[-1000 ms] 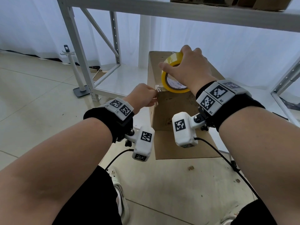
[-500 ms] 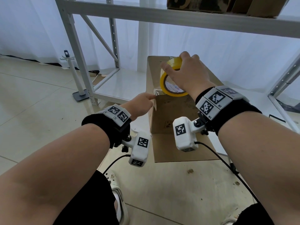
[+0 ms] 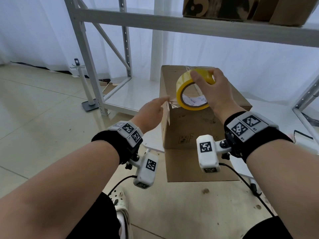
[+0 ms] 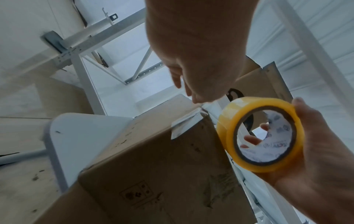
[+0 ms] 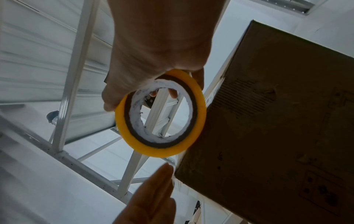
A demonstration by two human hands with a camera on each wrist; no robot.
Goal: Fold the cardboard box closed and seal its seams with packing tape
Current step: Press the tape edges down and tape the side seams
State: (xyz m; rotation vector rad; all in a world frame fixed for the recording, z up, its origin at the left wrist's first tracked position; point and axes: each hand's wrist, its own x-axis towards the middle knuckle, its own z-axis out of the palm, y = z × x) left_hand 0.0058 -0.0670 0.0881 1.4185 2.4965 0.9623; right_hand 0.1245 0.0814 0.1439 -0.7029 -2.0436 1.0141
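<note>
A brown cardboard box (image 3: 189, 128) stands with its top flaps folded down. My right hand (image 3: 207, 80) grips a yellow roll of packing tape (image 3: 179, 94) just above the box's near top edge, with the thumb on the rim and the fingers through the core. A short strip of clear tape (image 3: 168, 111) runs from the roll over the box's near-left top corner. My left hand (image 3: 160, 104) lies with straight fingers against that corner, touching the strip. The left wrist view shows the tape strip (image 4: 184, 124) stuck down the box (image 4: 153, 174) beside the roll (image 4: 224, 136).
The box sits on a white stool (image 4: 63, 136). A grey metal shelving rack (image 3: 89, 54) stands behind and to the left, and its upper shelf (image 3: 172, 23) carries more cartons. A white post on a grey base (image 3: 89, 106) is at the left. My feet are below.
My left hand has gone from pinching the tape end to lying with straight fingers on the box corner. My right hand has tipped the roll up and drawn it slightly away along the box top.
</note>
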